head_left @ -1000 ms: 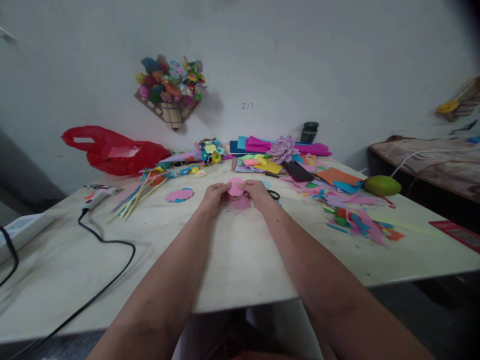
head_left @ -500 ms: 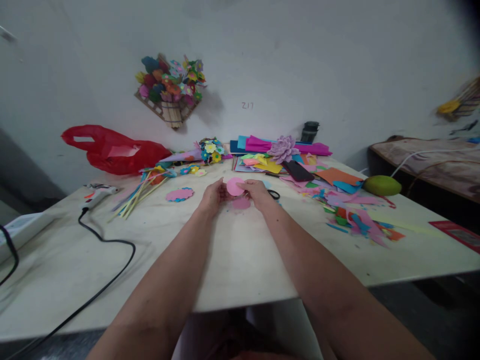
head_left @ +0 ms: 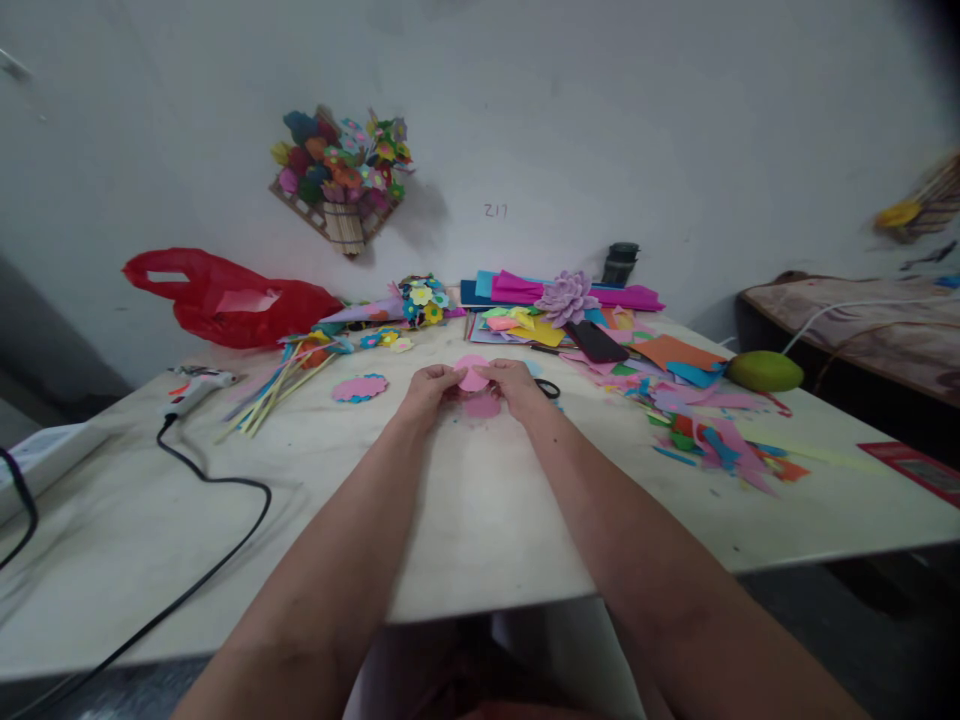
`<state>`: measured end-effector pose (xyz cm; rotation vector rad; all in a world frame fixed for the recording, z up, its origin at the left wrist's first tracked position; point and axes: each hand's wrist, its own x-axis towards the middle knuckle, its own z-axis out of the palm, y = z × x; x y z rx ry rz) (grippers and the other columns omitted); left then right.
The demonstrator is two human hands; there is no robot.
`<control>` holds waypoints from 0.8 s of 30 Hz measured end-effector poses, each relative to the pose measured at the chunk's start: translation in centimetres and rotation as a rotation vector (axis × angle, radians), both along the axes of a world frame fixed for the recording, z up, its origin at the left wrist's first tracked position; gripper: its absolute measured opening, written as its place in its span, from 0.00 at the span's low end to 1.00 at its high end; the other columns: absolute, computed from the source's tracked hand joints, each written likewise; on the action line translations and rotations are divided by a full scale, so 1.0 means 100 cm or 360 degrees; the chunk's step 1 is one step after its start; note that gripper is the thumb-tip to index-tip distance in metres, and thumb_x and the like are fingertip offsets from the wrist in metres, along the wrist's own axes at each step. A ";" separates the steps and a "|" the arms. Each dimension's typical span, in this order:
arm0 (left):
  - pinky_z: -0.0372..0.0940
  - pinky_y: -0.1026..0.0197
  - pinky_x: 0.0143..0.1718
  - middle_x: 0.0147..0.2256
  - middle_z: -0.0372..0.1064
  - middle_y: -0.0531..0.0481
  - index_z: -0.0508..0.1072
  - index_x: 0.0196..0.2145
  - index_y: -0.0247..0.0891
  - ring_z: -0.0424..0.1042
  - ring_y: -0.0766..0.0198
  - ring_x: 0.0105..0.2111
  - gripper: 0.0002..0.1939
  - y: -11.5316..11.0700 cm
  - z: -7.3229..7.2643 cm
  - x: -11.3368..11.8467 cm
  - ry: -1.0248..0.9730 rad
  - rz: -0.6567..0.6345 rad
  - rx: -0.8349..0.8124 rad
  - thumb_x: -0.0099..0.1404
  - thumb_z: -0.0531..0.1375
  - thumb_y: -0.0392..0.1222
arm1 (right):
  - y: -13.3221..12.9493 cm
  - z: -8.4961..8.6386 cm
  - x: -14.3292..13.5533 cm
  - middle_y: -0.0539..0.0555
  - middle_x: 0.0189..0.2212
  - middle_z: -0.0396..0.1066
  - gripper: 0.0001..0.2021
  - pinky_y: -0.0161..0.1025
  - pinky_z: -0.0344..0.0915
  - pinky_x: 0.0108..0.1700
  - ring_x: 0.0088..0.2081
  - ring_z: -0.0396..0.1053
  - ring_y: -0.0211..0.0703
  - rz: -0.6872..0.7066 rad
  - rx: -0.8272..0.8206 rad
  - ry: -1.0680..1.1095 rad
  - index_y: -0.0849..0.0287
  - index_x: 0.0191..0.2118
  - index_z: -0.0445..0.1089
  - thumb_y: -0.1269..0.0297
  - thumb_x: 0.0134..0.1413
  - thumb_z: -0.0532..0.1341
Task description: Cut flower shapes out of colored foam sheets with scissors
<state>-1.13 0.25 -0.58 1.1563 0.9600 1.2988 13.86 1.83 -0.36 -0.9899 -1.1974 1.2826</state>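
Between my two hands is a round pink paper disc (head_left: 472, 374), held up a little above the table. My left hand (head_left: 431, 388) pinches its left edge between thumb and fingers. On the other side, my right hand (head_left: 513, 384) grips the right edge, thumb on top. Just below lies a second pink piece (head_left: 482, 407) on the tabletop, partly covered by the disc and hands. To the left rests a scalloped pink piece with a blue edge (head_left: 360, 388). A black scissors handle (head_left: 547, 388) shows beside my right hand.
A glue gun (head_left: 198, 392) with a black cord lies at left, near yellow sticks (head_left: 276, 390) and a red plastic bag (head_left: 240, 305). Coloured sheets, a phone (head_left: 596, 342) and a purple flower (head_left: 568, 298) sit at the back. Scraps (head_left: 720, 440) and a green fruit (head_left: 765, 371) are at right.
The fingers of my left hand have closed onto the disc's left edge, where before they were more upright beside it. My right hand keeps its hold, nearly still.
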 end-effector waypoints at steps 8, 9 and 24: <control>0.61 0.63 0.23 0.18 0.68 0.50 0.66 0.17 0.36 0.67 0.66 0.18 0.21 0.002 -0.001 0.000 0.0045 0.0017 0.0008 0.39 0.72 0.50 | 0.001 -0.002 0.000 0.46 0.13 0.62 0.15 0.33 0.48 0.19 0.16 0.55 0.32 -0.0010 0.0004 0.0007 0.60 0.17 0.65 0.58 0.34 0.71; 0.61 0.63 0.23 0.18 0.68 0.50 0.65 0.17 0.36 0.67 0.67 0.18 0.22 0.002 -0.001 0.000 0.0045 0.0017 0.0009 0.39 0.72 0.50 | 0.002 -0.003 0.000 0.46 0.13 0.62 0.15 0.33 0.48 0.19 0.16 0.55 0.32 -0.0013 0.0001 0.0008 0.60 0.17 0.65 0.59 0.34 0.71; 0.61 0.63 0.24 0.18 0.68 0.49 0.67 0.17 0.36 0.66 0.67 0.18 0.21 0.001 -0.001 0.001 0.0059 0.0049 0.0045 0.38 0.72 0.51 | 0.000 -0.001 -0.001 0.47 0.13 0.62 0.16 0.34 0.48 0.19 0.16 0.54 0.33 -0.0031 -0.0011 -0.0019 0.58 0.16 0.63 0.59 0.37 0.71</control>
